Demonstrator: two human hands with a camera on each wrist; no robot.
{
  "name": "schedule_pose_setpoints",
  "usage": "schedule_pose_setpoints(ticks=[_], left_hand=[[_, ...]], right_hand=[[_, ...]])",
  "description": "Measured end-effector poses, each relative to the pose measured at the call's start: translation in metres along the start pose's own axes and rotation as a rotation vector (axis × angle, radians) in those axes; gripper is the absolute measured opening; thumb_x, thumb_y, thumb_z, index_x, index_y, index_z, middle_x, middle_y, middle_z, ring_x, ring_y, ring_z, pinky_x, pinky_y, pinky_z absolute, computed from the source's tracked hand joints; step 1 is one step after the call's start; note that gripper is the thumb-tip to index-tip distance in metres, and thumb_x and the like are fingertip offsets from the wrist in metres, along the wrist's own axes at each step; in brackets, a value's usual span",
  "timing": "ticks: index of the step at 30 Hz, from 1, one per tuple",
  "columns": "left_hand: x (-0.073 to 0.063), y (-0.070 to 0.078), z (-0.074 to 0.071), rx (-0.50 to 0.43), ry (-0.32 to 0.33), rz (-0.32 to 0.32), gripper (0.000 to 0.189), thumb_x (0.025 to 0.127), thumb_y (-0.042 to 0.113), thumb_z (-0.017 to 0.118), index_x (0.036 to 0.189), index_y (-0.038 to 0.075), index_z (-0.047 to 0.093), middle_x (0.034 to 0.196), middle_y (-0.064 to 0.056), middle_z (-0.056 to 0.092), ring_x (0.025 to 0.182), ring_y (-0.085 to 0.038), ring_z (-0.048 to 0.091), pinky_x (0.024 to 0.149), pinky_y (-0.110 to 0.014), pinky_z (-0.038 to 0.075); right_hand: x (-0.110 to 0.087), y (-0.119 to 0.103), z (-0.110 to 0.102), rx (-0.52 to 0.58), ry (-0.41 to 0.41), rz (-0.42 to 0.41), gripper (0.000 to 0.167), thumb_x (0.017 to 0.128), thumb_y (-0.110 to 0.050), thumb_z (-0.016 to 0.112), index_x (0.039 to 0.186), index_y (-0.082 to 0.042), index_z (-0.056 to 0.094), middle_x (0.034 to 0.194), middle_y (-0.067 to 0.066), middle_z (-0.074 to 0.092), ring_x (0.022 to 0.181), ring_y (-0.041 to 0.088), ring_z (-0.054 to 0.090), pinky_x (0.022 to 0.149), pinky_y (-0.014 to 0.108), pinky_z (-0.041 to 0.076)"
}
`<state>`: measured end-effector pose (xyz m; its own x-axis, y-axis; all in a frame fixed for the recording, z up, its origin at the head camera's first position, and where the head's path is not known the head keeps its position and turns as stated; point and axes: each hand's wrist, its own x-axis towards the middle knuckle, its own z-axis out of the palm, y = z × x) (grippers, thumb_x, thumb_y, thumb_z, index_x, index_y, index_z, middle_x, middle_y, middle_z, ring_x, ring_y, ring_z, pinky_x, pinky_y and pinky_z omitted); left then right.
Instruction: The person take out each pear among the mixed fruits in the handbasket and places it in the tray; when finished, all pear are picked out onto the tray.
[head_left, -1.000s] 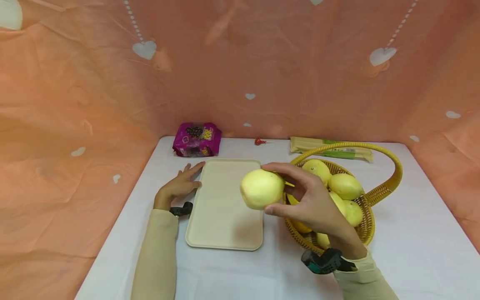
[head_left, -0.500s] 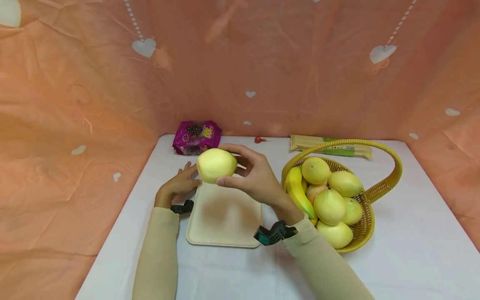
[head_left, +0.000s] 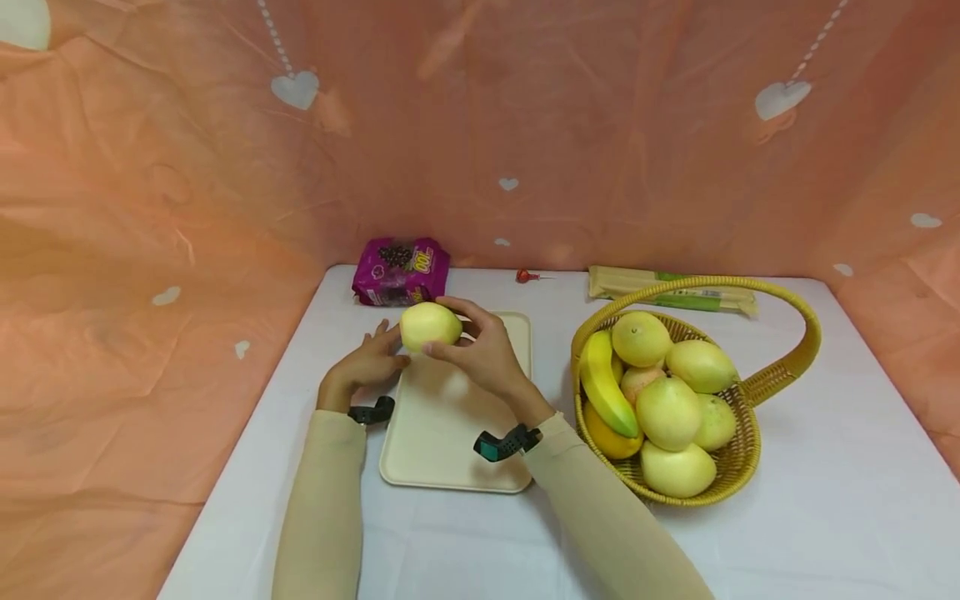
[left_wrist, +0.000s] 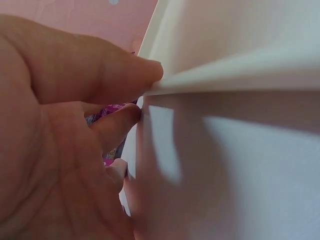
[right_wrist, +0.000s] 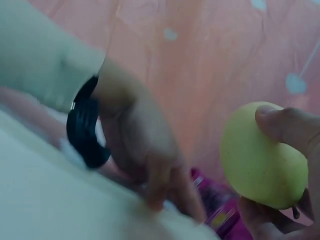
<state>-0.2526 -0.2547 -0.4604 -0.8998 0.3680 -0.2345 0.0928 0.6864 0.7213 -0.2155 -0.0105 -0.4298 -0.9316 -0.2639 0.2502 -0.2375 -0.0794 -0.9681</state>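
Leftward from the basket (head_left: 744, 450), the pale yellow fruit (head_left: 430, 327) has moved over the far left part of the tray (head_left: 442, 433) since a second ago, carried by the right hand (head_left: 483, 354); the left hand (head_left: 367, 365) has stayed at the tray's left edge.

Head view: the right hand grips the fruit from its right side, thumb nearest the camera, and the shadow on the tray suggests it is held up off the surface. The left hand's fingers lie extended and spread against the rim, probably to stop the tray sliding on the bench (head_left: 810, 500). In the basket, a banana (head_left: 600, 383) leans across an orange fruit (head_left: 611, 435) beside heaped round fruit (head_left: 670, 413); the curved wall presumably keeps them from rolling. Along the far side lie a purple packet (head_left: 401, 272), a red-handled tool (head_left: 527, 276) and a long wrapped package (head_left: 622, 282), likely set back out of the way.

Left wrist view: the thumb tip meets the rim while fairly straight fingers reach along its outside, so this looks like steadying, not clasping.

Right wrist view: thumb and fingers press opposite sides of the fruit, stem towards the fingers, a secure-looking hold for something smooth.
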Motion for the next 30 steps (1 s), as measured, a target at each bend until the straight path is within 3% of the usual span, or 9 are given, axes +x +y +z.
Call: schedule_pose_setpoints(ticks=[7, 12, 18, 25, 30], left_hand=[[0.004, 0.002, 0.003, 0.016, 0.001, 0.057, 0.082, 0.101, 0.011, 0.058, 0.175, 0.009, 0.023, 0.181, -0.021, 0.023, 0.169, -0.05, -0.01, 0.132, -0.073, -0.016], [0.003, 0.004, 0.0, 0.008, 0.0, 0.026, 0.083, 0.1, 0.011, 0.059, 0.175, 0.01, 0.025, 0.182, -0.023, 0.02, 0.169, -0.05, -0.011, 0.132, -0.072, -0.015], [0.0, 0.005, -0.003, -0.015, -0.001, -0.013, 0.083, 0.1, 0.013, 0.06, 0.175, 0.012, 0.024, 0.182, -0.025, 0.016, 0.169, -0.048, -0.014, 0.131, -0.072, -0.017], [-0.002, 0.002, -0.001, -0.024, 0.008, -0.029, 0.084, 0.101, 0.013, 0.059, 0.176, 0.011, 0.023, 0.182, -0.025, 0.013, 0.169, -0.048, -0.015, 0.131, -0.074, -0.016], [-0.002, 0.001, -0.002, -0.028, 0.005, -0.032, 0.083, 0.101, 0.013, 0.059, 0.176, 0.011, 0.022, 0.183, -0.025, 0.012, 0.169, -0.046, -0.015, 0.132, -0.071, -0.016]], right_hand=[[0.015, 0.033, -0.007, -0.14, 0.08, 0.044, 0.07, 0.088, -0.01, 0.092, 0.151, -0.006, 0.063, 0.152, 0.013, 0.064, 0.125, 0.033, 0.072, 0.103, 0.043, 0.064], [0.023, 0.048, -0.012, -0.204, 0.132, 0.081, 0.068, 0.086, -0.015, 0.094, 0.149, -0.01, 0.067, 0.146, 0.015, 0.069, 0.12, 0.033, 0.074, 0.1, 0.043, 0.064], [0.031, 0.061, -0.006, -0.284, 0.115, 0.097, 0.067, 0.085, -0.014, 0.095, 0.146, -0.009, 0.068, 0.141, 0.015, 0.074, 0.117, 0.031, 0.075, 0.099, 0.044, 0.064], [0.041, 0.065, 0.003, -0.386, 0.085, 0.035, 0.068, 0.087, -0.015, 0.094, 0.148, -0.005, 0.066, 0.147, 0.016, 0.07, 0.128, 0.033, 0.07, 0.109, 0.049, 0.06], [0.045, 0.062, 0.006, -0.418, 0.083, 0.039, 0.07, 0.087, -0.018, 0.094, 0.15, -0.004, 0.065, 0.149, 0.017, 0.068, 0.13, 0.033, 0.07, 0.11, 0.048, 0.06]])
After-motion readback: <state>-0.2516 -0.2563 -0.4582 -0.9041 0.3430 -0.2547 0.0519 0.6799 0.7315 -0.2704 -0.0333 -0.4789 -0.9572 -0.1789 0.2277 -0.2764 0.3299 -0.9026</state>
